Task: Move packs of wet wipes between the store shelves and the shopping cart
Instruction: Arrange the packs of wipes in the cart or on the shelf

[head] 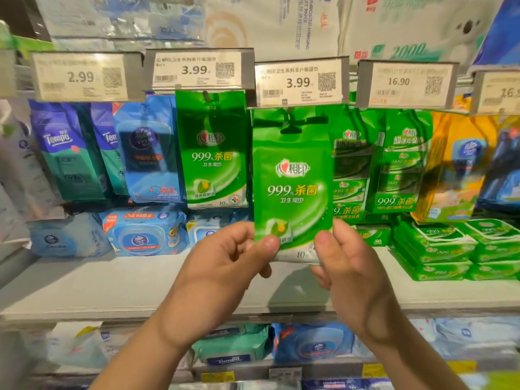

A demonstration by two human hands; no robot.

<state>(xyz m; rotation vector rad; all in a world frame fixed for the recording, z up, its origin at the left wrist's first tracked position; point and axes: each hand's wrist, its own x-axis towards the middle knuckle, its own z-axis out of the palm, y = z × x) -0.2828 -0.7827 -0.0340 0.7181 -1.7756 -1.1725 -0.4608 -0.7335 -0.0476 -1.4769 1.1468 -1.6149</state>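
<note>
Two hands, left hand [225, 266] and right hand [349, 266], pinch a green wipes pack's [292, 187] bottom corners, each grip thumb-front; bare shelf [84, 285] lies at 6 o'clock below.

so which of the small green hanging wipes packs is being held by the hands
The small green wet wipes pack under the right 3.99 tag; both hands pinch its bottom corners. Its twin hangs untouched.
</note>
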